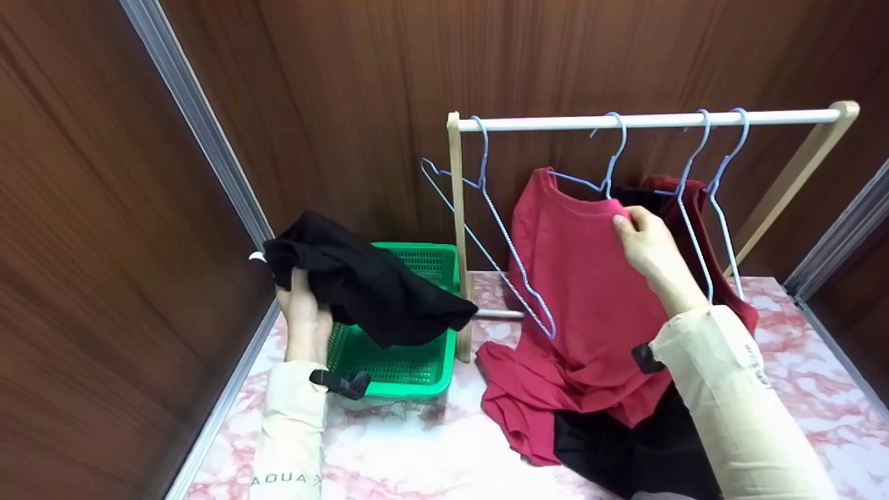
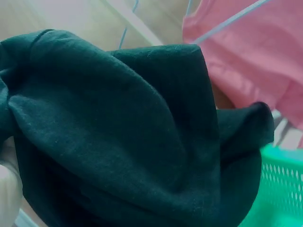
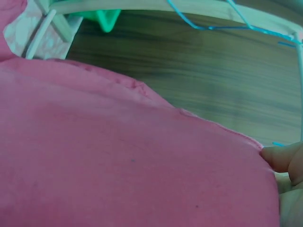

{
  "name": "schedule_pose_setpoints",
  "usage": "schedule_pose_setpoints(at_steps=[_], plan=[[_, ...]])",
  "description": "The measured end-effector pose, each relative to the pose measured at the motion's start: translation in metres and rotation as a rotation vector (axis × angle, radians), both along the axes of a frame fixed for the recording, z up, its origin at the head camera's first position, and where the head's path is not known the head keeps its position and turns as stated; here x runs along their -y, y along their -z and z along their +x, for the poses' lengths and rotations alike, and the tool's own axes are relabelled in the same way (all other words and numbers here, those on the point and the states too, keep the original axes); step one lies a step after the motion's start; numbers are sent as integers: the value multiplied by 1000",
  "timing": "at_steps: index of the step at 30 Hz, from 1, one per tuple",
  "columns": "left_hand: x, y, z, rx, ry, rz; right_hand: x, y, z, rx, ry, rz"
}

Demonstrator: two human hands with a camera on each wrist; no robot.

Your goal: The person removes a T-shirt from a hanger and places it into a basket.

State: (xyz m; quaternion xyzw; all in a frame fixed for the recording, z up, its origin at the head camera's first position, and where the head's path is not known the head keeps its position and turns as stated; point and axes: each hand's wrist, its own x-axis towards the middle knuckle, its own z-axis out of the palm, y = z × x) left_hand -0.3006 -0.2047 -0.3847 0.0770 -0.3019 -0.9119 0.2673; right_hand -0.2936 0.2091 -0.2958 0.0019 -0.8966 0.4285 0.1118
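A black garment (image 1: 375, 285) hangs from my left hand (image 1: 304, 309), which grips it at one end above the green basket; the cloth fills most of the left wrist view. My right hand (image 1: 649, 243) pinches the shoulder of a red shirt (image 1: 583, 278) near its neckline. That shirt sits on a light blue hanger (image 1: 612, 160) hooked over the white rail, and its lower part bunches down on the table. In the right wrist view, the thumb and fingers (image 3: 281, 158) hold the shirt's edge at the far right.
The green basket (image 1: 444, 368) stands left of the wooden rack (image 1: 458, 229). A bare hanger (image 1: 514, 257) hangs at the rail's left end. Dark red clothing (image 1: 736, 305) and more hangers are on the right. Black cloth (image 1: 611, 451) lies on the marbled table under the shirt.
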Motion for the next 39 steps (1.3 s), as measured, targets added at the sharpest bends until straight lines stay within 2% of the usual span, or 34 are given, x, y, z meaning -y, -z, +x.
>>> schedule_pose_setpoints(at_steps=[2,4,8,11,15,21,26,30,35,39], plan=[[4,7,-2,42,-28,-53,0,1,0,-4,2,-1],[8,16,-3,108,-42,-156,1,1,0,-4,1,-7],[13,37,-5,279,-48,-440,2,1,0,5,0,-25],[12,52,-4,390,-19,-627,3,1,0,8,1,-29],[7,67,-4,473,50,-808,4,1,0,9,7,-30],[0,84,-3,538,156,-1020,4,1,1,-8,29,-41],[-1,95,1,585,196,-1210,6,4,0,-46,75,-36],[-1,100,5,606,236,-1321,8,6,-1,-56,100,-43],[-1,104,9,628,329,-1412,10,6,-2,-57,123,-65],[-1,105,11,627,393,-1426,13,6,-3,-67,139,-85]])
